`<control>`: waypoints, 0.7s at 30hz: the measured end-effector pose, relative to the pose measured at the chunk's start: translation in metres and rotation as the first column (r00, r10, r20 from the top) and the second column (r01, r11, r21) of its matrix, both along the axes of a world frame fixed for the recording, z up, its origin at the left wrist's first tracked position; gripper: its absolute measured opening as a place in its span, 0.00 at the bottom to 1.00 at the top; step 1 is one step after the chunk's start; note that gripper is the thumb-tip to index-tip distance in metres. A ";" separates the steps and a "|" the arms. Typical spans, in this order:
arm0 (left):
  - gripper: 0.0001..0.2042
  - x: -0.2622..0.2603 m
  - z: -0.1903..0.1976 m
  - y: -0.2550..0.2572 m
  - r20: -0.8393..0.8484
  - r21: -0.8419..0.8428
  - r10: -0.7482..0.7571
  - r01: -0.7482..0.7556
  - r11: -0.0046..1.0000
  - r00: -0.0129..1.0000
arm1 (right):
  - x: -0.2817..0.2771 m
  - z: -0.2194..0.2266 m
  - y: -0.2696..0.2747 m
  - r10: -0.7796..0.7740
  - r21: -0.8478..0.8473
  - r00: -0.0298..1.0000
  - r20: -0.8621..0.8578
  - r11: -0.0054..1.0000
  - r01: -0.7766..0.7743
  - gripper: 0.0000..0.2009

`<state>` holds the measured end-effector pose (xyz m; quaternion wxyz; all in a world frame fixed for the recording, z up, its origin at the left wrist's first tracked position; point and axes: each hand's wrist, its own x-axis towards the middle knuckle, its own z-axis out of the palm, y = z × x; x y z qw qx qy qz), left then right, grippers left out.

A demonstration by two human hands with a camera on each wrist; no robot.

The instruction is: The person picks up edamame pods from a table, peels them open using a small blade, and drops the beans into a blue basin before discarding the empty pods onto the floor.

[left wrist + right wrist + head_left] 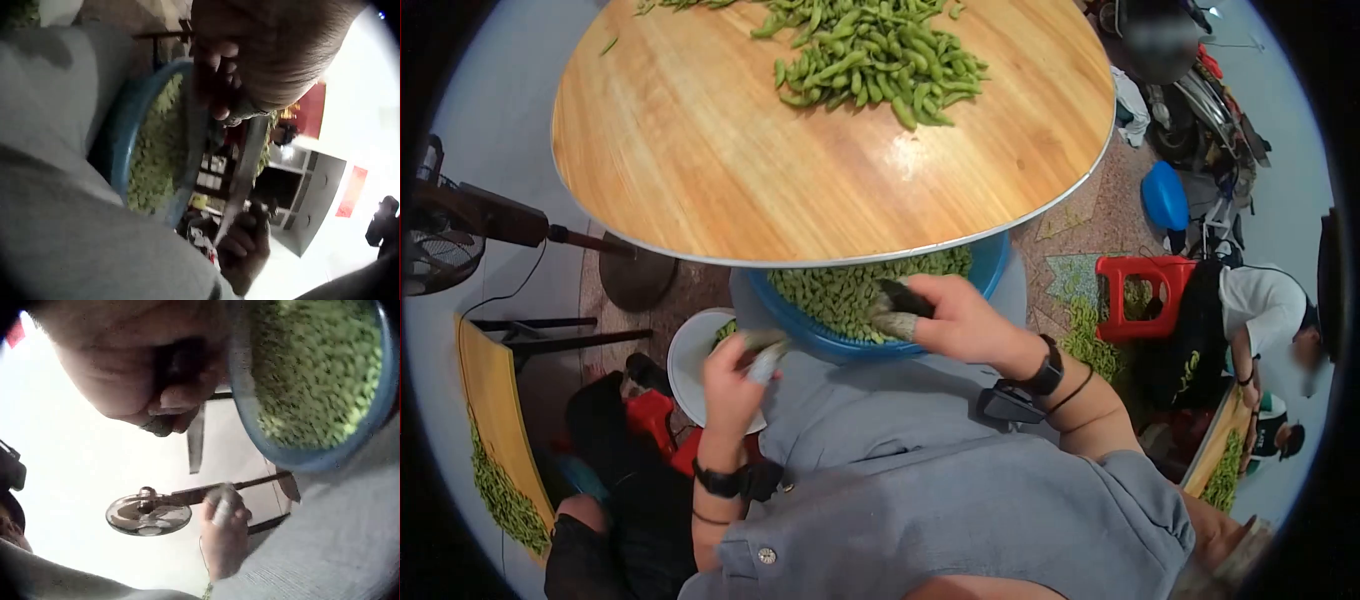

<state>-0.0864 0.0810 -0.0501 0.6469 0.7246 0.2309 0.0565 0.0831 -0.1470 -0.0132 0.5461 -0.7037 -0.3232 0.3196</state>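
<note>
Grey shirt cloth (920, 480) fills the lap, where a round blue plastic basin (990, 262) of shelled green beans sits under the edge of the round wooden bench (730, 150). Over its rim, the right hand (945, 318) curls around a dark-handled knife (897, 300). To its left, the left hand (735, 375) pinches a green pod (762, 352) above a white bowl (685, 365). Unshelled green pods (870, 55) lie heaped on the bench.

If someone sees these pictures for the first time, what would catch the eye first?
Probably the heap of green pods on the far side of the round wooden table. Next, the blue basin full of shelled green beans on the person's lap, with the right hand gripping something dark over it and the left hand pinching a pod beside it.
</note>
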 end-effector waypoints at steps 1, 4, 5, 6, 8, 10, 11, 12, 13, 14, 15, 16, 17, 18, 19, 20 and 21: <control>0.11 -0.020 -0.019 0.020 -0.095 -0.051 0.012 -0.017 0.999 0.995 | 0.008 0.014 -0.002 -0.046 0.012 0.995 0.083 0.999 0.045 0.12; 0.17 -0.070 -0.068 0.053 -0.066 0.210 0.008 0.006 0.978 0.998 | 0.066 0.042 0.004 -0.219 -0.096 0.832 0.509 0.946 0.308 0.11; 0.20 -0.076 -0.066 0.048 -0.412 0.625 0.123 0.181 0.759 0.903 | 0.082 0.044 0.011 -0.220 -0.088 0.830 0.513 0.948 0.305 0.11; 0.22 -0.077 -0.064 0.046 -0.601 0.793 0.383 0.467 0.391 0.701 | 0.097 0.043 0.020 -0.223 -0.076 0.712 0.666 0.929 0.361 0.10; 0.20 -0.072 -0.055 0.052 -0.440 0.862 0.236 0.333 0.383 0.867 | 0.117 0.040 0.039 -0.216 -0.049 0.569 0.794 0.909 0.413 0.10; 0.16 -0.052 -0.042 0.056 -0.273 0.734 0.142 0.110 0.670 0.952 | 0.129 0.033 0.059 -0.162 -0.101 0.420 0.893 0.837 0.537 0.08; 0.16 -0.040 -0.029 0.055 -0.267 0.741 0.152 0.102 0.663 0.952 | 0.133 0.021 0.063 -0.155 -0.089 0.374 0.914 0.825 0.558 0.07; 0.15 -0.019 0.000 0.042 -0.169 0.715 0.127 0.033 0.698 0.977 | 0.132 0.024 0.065 -0.163 -0.078 0.371 0.914 0.828 0.555 0.07; 0.14 0.001 0.024 0.028 -0.070 0.678 0.104 -0.029 0.735 0.992 | 0.127 0.027 0.064 -0.178 -0.083 0.423 0.889 0.844 0.530 0.08; 0.14 0.017 0.038 0.018 -0.017 0.605 0.042 -0.023 0.796 0.999 | 0.121 0.030 0.062 -0.190 -0.089 0.475 0.859 0.859 0.504 0.09; 0.14 0.032 0.050 0.008 0.042 0.526 -0.015 -0.010 0.850 0.999 | 0.117 0.034 0.057 -0.192 -0.085 0.474 0.859 0.860 0.503 0.09; 0.15 0.046 0.062 -0.004 0.075 0.274 -0.061 0.038 0.961 0.995 | 0.112 0.039 0.048 -0.242 -0.107 0.695 0.677 0.902 0.419 0.10; 0.15 0.061 0.070 -0.016 0.120 0.003 -0.095 0.096 0.995 0.988 | 0.106 0.043 0.041 -0.254 -0.102 0.862 0.439 0.939 0.329 0.12; 0.15 0.079 0.073 -0.028 0.144 -0.076 -0.125 0.137 0.988 0.982 | 0.095 0.045 0.037 -0.254 -0.098 0.862 0.438 0.940 0.327 0.12; 0.15 0.095 0.076 -0.038 0.170 -0.153 -0.153 0.179 0.972 0.974 | 0.083 0.046 0.032 -0.287 -0.012 0.935 0.209 0.955 0.295 0.13; 0.15 0.109 0.077 -0.047 0.169 -0.151 -0.153 0.179 0.972 0.974 | 0.072 0.046 0.026 -0.281 0.079 0.959 -0.032 0.956 0.283 0.14; 0.15 0.120 0.076 -0.057 0.207 -0.218 -0.190 0.234 0.947 0.960 | 0.062 0.046 0.022 -0.263 0.119 0.959 -0.102 0.954 0.275 0.13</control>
